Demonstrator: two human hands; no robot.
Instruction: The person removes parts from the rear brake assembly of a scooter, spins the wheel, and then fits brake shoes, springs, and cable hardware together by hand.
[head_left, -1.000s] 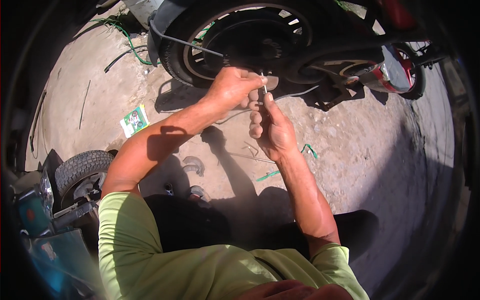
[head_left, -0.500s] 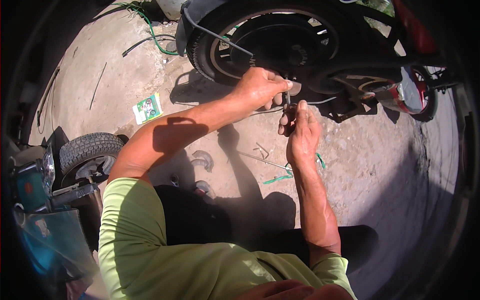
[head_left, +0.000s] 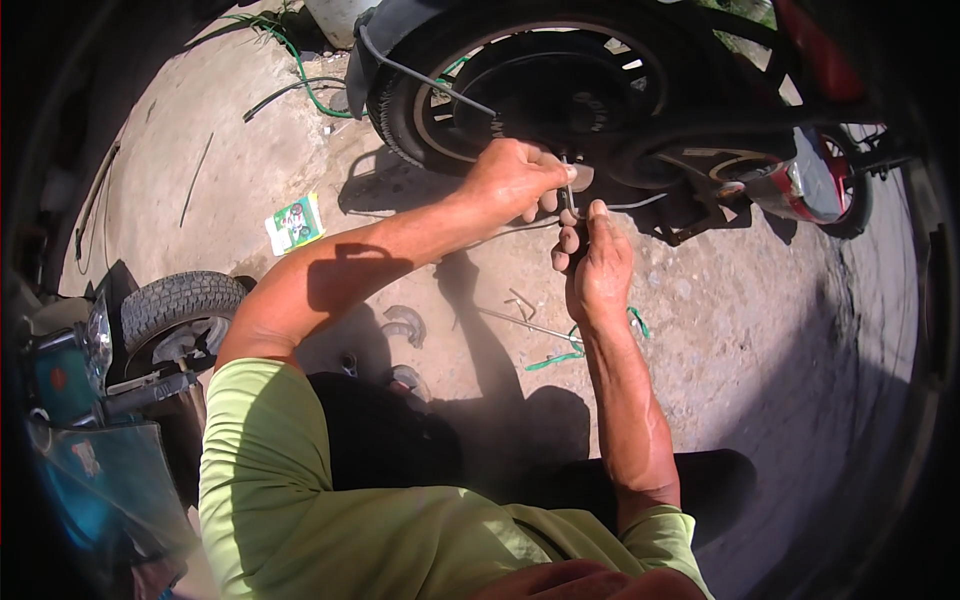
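My left hand (head_left: 512, 180) pinches a thin metal rod (head_left: 569, 190) between thumb and fingers, just in front of the hub of a large black wheel (head_left: 420, 115). Below it, my right hand (head_left: 604, 272) has its fingers curled and its thumb raised at the rod's lower end. The rod's exact kind is too small to make out. A grey cable (head_left: 430, 70) runs down to the wheel's hub cover (head_left: 540, 95). Behind my fingers sits a pale rounded piece (head_left: 581, 178), partly hidden.
On the concrete lie curved brake shoes (head_left: 408, 322), a long thin rod (head_left: 525, 324), green strips (head_left: 555, 360) and a green-and-white packet (head_left: 295, 224). A smaller tyre (head_left: 180, 300) and a teal vehicle body (head_left: 110, 480) stand at left. A red-and-silver part (head_left: 815, 185) is at right.
Both hands and the rod have shifted slightly left. The right hand's fingers are now a little lower and more visible. The wheel also appears slightly further left.
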